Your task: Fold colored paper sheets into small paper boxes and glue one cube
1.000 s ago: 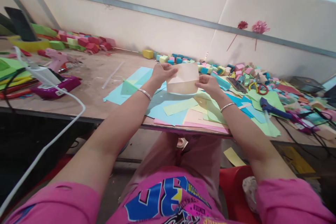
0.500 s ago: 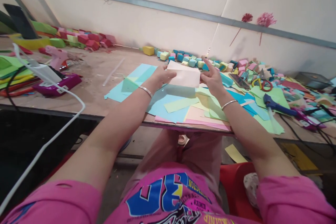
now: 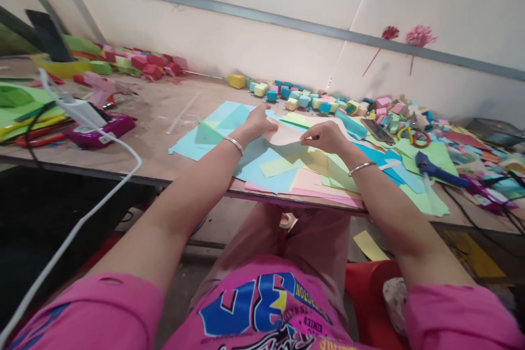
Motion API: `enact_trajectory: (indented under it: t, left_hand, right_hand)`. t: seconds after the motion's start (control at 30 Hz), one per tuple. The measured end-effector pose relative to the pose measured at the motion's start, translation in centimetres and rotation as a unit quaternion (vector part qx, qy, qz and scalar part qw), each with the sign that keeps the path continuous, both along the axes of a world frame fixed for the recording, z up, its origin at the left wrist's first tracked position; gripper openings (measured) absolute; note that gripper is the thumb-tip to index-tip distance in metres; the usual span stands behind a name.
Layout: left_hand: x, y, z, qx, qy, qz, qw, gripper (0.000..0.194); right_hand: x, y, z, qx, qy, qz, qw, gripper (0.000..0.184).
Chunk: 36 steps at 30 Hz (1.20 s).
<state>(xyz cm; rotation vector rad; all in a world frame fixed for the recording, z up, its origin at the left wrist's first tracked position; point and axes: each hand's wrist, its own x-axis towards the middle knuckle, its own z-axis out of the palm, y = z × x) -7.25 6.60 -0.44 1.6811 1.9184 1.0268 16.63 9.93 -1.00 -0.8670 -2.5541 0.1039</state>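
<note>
A pale pinkish-white sheet of paper [image 3: 284,135] is stretched between both hands above the middle of the table, its near edge curving. My left hand [image 3: 261,121] grips the sheet's left side, thumb on top and fingers partly hidden behind. At the near right edge, my right hand [image 3: 327,135] pinches the paper between thumb and fingertips. Under and around them lie blue paper sheets [image 3: 252,161], a pale green strip [image 3: 279,165] and peach and pink sheets [image 3: 312,179] close to the table's front edge.
Small coloured paper boxes [image 3: 303,100] line the wall. To the right are scissors [image 3: 413,136], a phone [image 3: 376,130] and a blue glue gun [image 3: 441,169]. On the left sit a pink glue gun [image 3: 100,89] and a purple power strip [image 3: 100,130] with a white cable [image 3: 102,191].
The paper has gone from raised and folded to lower and more opened out. My right hand has turned from extended fingers to a pinch on its near edge. The view has shifted slightly.
</note>
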Motion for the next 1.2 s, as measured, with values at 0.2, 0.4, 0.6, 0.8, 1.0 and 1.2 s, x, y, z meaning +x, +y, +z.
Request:
enact_trajectory:
  t: [0.2, 0.4, 0.6, 0.8, 1.0, 1.2]
  left_hand:
    - [1.2, -5.2, 3.1, 0.054, 0.238, 0.009, 0.97, 0.051]
    - [1.1, -11.4, 0.6, 0.094, 0.353, -0.208, 0.907, 0.034]
    - [0.3, -12.7, -2.9, 0.062, 0.347, -0.262, 0.898, 0.035]
    - [0.7, -13.9, -3.6, 0.101, 0.27, -0.223, 0.931, 0.042]
    - [0.2, -14.0, -3.8, 0.089, 0.26, -0.228, 0.934, 0.036]
    - [-0.5, -13.8, -3.2, 0.048, 0.227, -0.216, 0.949, 0.036]
  right_hand:
    - [-0.7, -0.4, -0.2, -0.045, -0.113, 0.112, 0.986, 0.015]
    - [-1.1, -0.8, 0.3, -0.074, -0.125, 0.144, 0.979, 0.014]
    - [-2.0, -2.6, 1.7, -0.045, -0.233, 0.131, 0.963, 0.006]
    - [-1.7, -2.6, 0.8, -0.107, -0.136, 0.179, 0.969, 0.013]
    - [-2.2, -2.8, -1.3, -0.168, -0.018, 0.096, 0.981, 0.021]
    - [-2.8, -3.8, -2.3, -0.162, -0.023, 0.008, 0.986, 0.018]
